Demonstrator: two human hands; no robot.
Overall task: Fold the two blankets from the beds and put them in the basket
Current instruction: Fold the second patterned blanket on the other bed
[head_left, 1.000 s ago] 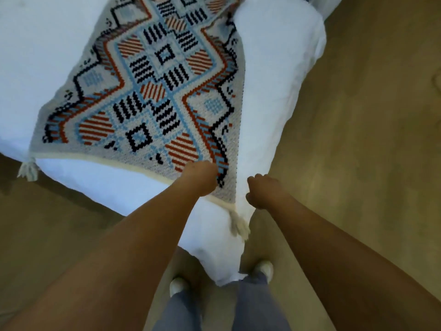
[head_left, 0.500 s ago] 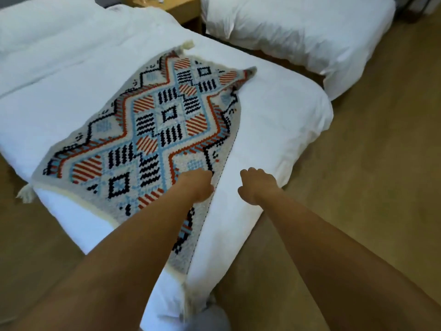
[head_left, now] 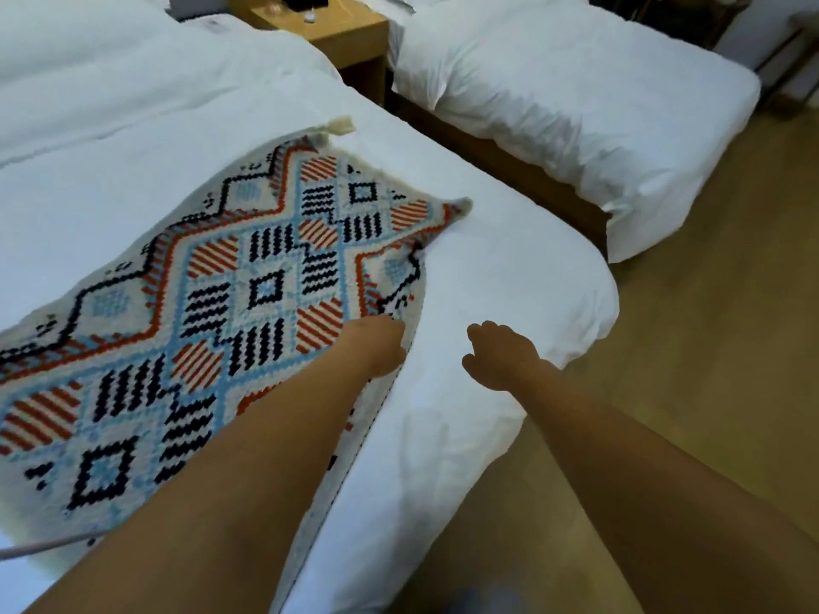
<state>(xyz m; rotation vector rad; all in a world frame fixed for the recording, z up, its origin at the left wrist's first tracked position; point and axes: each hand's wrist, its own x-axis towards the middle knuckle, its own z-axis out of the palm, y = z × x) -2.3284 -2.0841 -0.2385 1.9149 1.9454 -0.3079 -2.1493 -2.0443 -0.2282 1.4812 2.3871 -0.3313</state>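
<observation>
Reaching across the near bed (head_left: 509, 277) to begin the first fold, with the patterned blanket (head_left: 248, 277) spread flat and slantwise over that bed's white cover, one tasselled corner (head_left: 339, 126) toward the bed's head and the opposite end running out of frame at the bed's near edge.

Left hand (head_left: 376, 347) resting on the blanket close to its right border, about midway up the bed, seen from behind with fingers hidden. Impossible to tell whether pinching the cloth or merely pressing it. Right hand (head_left: 501, 356) above bare cover on the bed's right side, just beside that border, fingers loosely curled, gripping nothing.

Best done by:
- Taking the right border at two well-separated spots, one per hand.
- Pinching the knit itself, not a tassel.
- Lifting only enough to clear the bed's cover.
- Carrying the border straight over to the bed's left side.
- Matching corners before letting go, then smoothing outward from the crease.

Probably thick and limp, so apt to sag between grips and drag the cover along; worth keeping low and slow.

No basket or second blanket visible around the bed; beyond its right side, only a second bed (head_left: 576, 104) and a wooden nightstand (head_left: 337, 28).
</observation>
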